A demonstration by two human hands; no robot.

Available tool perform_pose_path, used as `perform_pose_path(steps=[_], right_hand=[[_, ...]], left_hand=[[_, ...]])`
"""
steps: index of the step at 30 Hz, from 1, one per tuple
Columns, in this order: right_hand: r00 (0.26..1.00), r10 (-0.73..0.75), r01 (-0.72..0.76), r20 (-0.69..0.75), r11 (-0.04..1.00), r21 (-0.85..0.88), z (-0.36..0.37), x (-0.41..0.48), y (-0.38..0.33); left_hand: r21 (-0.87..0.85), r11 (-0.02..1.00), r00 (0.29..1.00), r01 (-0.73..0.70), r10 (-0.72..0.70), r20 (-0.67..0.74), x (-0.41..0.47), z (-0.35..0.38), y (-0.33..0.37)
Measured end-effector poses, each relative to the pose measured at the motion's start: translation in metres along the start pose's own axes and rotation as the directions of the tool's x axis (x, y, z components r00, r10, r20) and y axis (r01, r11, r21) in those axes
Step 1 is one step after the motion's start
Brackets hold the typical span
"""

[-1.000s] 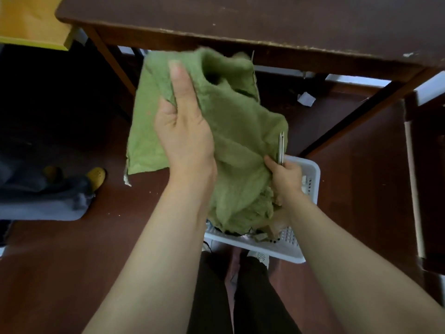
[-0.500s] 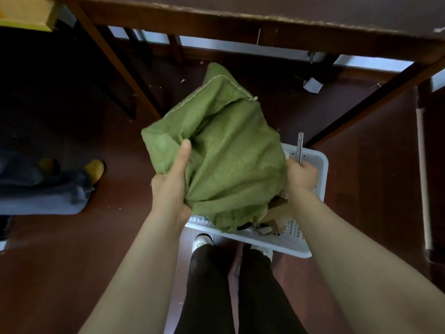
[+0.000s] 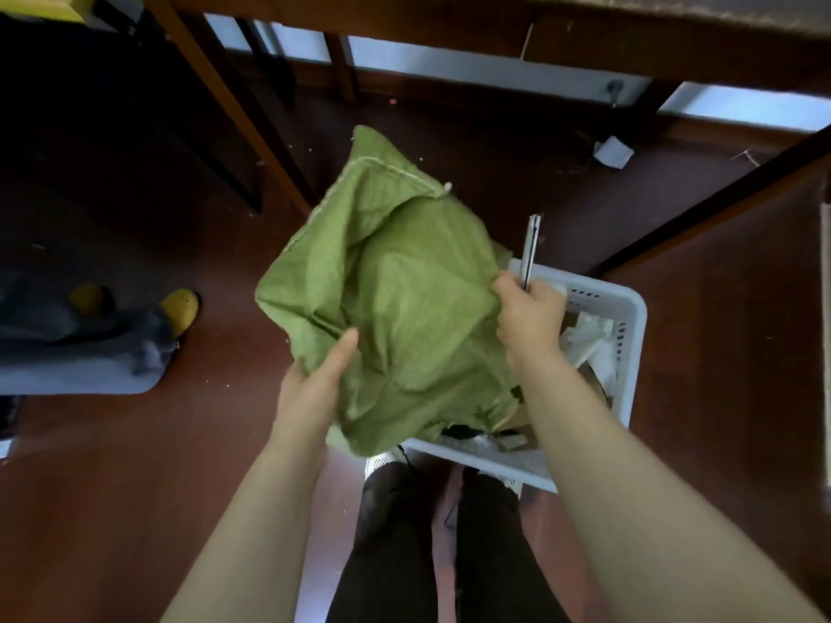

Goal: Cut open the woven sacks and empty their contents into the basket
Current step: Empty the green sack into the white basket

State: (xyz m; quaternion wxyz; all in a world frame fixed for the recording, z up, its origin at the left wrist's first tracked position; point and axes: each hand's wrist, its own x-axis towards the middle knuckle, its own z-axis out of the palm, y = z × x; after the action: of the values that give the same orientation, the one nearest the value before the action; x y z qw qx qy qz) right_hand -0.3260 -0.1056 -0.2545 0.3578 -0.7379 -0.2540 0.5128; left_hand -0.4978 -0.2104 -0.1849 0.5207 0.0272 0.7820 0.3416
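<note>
Above the basket [image 3: 634,308], both hands [image 3: 314,388] grip the sack [image 3: 395,299].

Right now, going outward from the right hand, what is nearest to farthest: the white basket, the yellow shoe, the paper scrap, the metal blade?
1. Metal blade, held in the right hand.
2. White basket, just below, to its right.
3. Paper scrap, floor ahead.
4. Yellow shoe, far left.

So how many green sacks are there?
1. The sack hangs over the basket, gripped by the left hand and right hand. More may be hidden out of view.
</note>
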Motion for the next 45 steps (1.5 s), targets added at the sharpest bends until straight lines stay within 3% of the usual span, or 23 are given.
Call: perform_pose_path(steps=[4, 6, 8, 10, 12, 15, 18, 21, 27, 29, 33, 36, 39, 41, 43, 45], right_hand=[[0.933, 0.125, -0.133, 0.338, 0.991, 0.001, 0.002, -0.069, -0.004], [0.854, 0.206, -0.215, 0.478, 0.976, -0.037, 0.008, -0.097, 0.001], [0.772, 0.277, -0.297, 0.572, 0.953, -0.061, 0.010, -0.104, 0.006], [0.794, 0.279, -0.310, 0.540, 0.950, -0.035, 0.005, -0.085, 0.014], [0.905, 0.255, -0.256, 0.341, 0.966, -0.042, 0.000, -0.052, 0.029], [0.978, 0.166, -0.123, 0.126, 0.948, -0.294, 0.001, -0.007, 0.060], [0.973, 0.140, -0.029, 0.182, 0.862, -0.506, 0.017, 0.019, 0.083], [0.956, 0.118, 0.073, 0.268, 0.791, -0.607, 0.046, 0.034, 0.094], [0.947, 0.160, 0.128, 0.277, 0.606, -0.785, 0.073, 0.041, 0.119], [0.954, 0.137, 0.118, 0.267, 0.645, -0.755, 0.072, 0.035, 0.123], [0.991, 0.029, 0.040, 0.127, 0.859, -0.511, 0.072, 0.018, 0.103], [0.986, -0.155, 0.166, 0.067, 0.964, -0.207, 0.076, 0.001, 0.060], [0.948, -0.305, 0.313, 0.091, 0.946, -0.087, 0.075, -0.022, 0.034], [0.953, -0.280, 0.293, 0.112, 0.948, -0.126, 0.071, -0.030, 0.038], [0.991, -0.106, 0.120, 0.087, 0.978, -0.171, 0.068, -0.028, 0.038], [0.998, -0.049, 0.051, 0.048, 0.998, -0.046, 0.061, -0.026, 0.025]], left_hand=[[-0.062, 0.994, 0.920, 0.087, -0.056, 0.388, 0.009, 0.028, 0.029], [0.008, 0.996, 0.953, 0.089, -0.088, 0.289, 0.018, 0.040, 0.031], [0.081, 0.996, 0.999, 0.048, -0.049, 0.021, 0.033, 0.038, 0.018], [0.114, 0.990, 0.989, 0.078, -0.062, -0.135, 0.042, 0.026, 0.000], [0.129, 0.984, 0.969, 0.127, -0.095, -0.230, 0.049, 0.011, -0.019], [0.111, 0.976, 0.944, 0.186, -0.147, -0.294, 0.060, -0.006, -0.043], [0.057, 0.974, 0.931, 0.219, -0.191, -0.311, 0.068, -0.014, -0.058], [0.044, 0.965, 0.914, 0.258, -0.229, -0.334, 0.079, -0.020, -0.074], [-0.010, 0.950, 0.879, 0.313, -0.294, -0.375, 0.095, -0.029, -0.102], [-0.048, 0.945, 0.875, 0.323, -0.318, -0.366, 0.097, -0.031, -0.108], [-0.109, 0.950, 0.886, 0.294, -0.313, -0.343, 0.091, -0.024, -0.097], [-0.222, 0.944, 0.894, 0.244, -0.308, -0.326, 0.086, -0.015, -0.074], [-0.231, 0.951, 0.903, 0.203, -0.273, -0.331, 0.078, -0.010, -0.060], [-0.208, 0.968, 0.935, 0.143, -0.201, -0.292, 0.070, -0.006, -0.056], [-0.186, 0.978, 0.954, 0.096, -0.144, -0.263, 0.062, 0.001, -0.054], [-0.174, 0.984, 0.952, 0.031, -0.082, -0.295, 0.056, 0.005, -0.046]])
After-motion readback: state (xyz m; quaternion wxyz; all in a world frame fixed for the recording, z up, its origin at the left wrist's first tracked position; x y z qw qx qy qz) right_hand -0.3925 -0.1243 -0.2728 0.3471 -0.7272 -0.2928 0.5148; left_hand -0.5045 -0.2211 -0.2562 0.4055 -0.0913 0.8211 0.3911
